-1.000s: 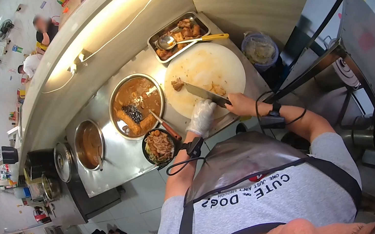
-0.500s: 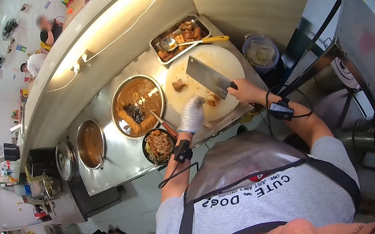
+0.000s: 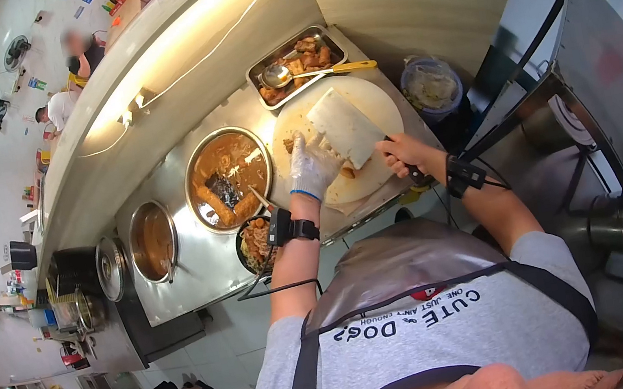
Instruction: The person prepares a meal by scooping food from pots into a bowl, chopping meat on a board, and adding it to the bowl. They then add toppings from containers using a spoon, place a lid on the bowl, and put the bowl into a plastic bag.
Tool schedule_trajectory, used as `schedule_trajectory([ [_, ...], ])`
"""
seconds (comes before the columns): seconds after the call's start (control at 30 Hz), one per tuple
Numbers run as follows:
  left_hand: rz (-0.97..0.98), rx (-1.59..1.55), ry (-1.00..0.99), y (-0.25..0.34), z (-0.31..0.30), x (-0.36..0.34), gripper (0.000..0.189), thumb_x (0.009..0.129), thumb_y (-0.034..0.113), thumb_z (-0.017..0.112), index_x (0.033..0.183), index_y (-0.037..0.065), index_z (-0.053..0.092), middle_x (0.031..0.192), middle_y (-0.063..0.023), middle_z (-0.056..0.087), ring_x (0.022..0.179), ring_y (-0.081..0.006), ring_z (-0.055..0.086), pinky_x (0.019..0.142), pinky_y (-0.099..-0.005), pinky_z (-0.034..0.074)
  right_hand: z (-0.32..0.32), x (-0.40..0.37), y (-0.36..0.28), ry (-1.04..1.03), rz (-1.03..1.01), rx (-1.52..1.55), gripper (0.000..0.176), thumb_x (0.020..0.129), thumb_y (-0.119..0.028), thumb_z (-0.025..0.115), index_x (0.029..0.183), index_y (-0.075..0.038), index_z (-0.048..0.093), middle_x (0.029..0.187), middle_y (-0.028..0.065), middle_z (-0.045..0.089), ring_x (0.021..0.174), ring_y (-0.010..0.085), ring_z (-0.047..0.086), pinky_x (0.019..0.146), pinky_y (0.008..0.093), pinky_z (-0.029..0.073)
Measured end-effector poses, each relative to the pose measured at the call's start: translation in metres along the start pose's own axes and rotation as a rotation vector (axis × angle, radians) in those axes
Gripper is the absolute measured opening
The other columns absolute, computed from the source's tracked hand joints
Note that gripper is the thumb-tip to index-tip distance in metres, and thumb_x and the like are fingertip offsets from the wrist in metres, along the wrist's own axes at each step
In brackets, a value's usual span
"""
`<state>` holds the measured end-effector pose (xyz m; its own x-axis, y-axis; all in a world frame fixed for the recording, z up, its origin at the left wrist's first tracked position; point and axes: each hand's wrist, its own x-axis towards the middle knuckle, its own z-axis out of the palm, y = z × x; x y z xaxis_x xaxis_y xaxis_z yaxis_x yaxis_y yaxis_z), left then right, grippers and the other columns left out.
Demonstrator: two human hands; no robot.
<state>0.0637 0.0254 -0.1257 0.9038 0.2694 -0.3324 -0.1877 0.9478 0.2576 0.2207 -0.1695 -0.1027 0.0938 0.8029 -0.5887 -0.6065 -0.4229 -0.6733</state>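
Note:
My right hand (image 3: 404, 154) grips the black handle of a cleaver (image 3: 348, 126). Its broad blade lies tilted nearly flat over the round white cutting board (image 3: 386, 109), with light glaring off it. My left hand (image 3: 311, 165) wears a clear plastic glove and rests over the board's left part, its fingers apart beside the blade. A small brown piece of food (image 3: 289, 145) shows close to its fingertips. Another brown piece (image 3: 348, 172) sits under the blade's lower corner, partly hidden.
Behind the board is a metal tray (image 3: 252, 72) of browned pieces with a yellow-handled ladle (image 3: 346, 68). Leftward stand a round pan of brown sauce (image 3: 246, 170), a smaller sauce pot (image 3: 150, 242) and a bowl of food (image 3: 256, 246). A lined bin (image 3: 432, 85) is at right.
My left hand has shifted up and left, its fingers spreading towards the small brown piece. The cleaver has rolled flatter, its blade now catching the light.

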Motion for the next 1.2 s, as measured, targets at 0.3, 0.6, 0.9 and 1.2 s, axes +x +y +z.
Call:
schedule_trajectory([
  [0.3,0.159,0.451,0.229,-0.003,-0.017,0.038,0.060,0.101,0.046,0.041,0.142,0.002,0.039,0.139,-0.0194,0.048,0.125,-0.0342,0.048,0.099,-0.0452,0.043,-0.024,-0.055,0.018,0.245,-0.079,-0.012,0.024,0.096,-0.024,0.054,0.081,-0.009,0.042,0.061,-0.0024,0.041,0.041,0.0055,0.037,0.037,0.0236,0.035],
  [0.6,0.510,2.556,-0.434,-0.022,0.004,0.022,0.038,0.096,0.031,0.048,0.124,0.009,0.060,0.135,-0.0186,0.053,0.128,-0.0430,0.044,0.107,-0.0464,0.035,-0.030,-0.059,0.038,0.334,-0.109,-0.031,0.022,0.096,-0.023,0.055,0.085,-0.008,0.042,0.062,-0.0012,0.044,0.043,0.0058,0.040,0.037,0.0236,0.036],
  [0.9,0.429,2.704,-0.251,-0.046,0.008,-0.034,0.060,0.091,0.033,0.054,0.143,0.006,0.039,0.149,-0.0223,0.033,0.138,-0.0430,0.029,0.111,-0.0552,0.026,-0.031,-0.056,0.047,0.346,-0.094,0.000,0.022,0.096,-0.023,0.054,0.088,-0.007,0.043,0.063,-0.0001,0.045,0.043,0.0062,0.041,0.036,0.0235,0.036],
  [1.2,0.622,2.437,0.185,-0.029,-0.027,-0.018,0.066,0.096,0.040,0.048,0.148,0.004,0.031,0.153,-0.0274,0.024,0.141,-0.0442,0.023,0.113,-0.0571,0.020,-0.030,-0.061,0.069,0.447,-0.100,-0.057,0.024,0.096,-0.025,0.055,0.086,-0.007,0.043,0.061,0.0020,0.046,0.040,0.0090,0.042,0.035,0.0272,0.037],
])
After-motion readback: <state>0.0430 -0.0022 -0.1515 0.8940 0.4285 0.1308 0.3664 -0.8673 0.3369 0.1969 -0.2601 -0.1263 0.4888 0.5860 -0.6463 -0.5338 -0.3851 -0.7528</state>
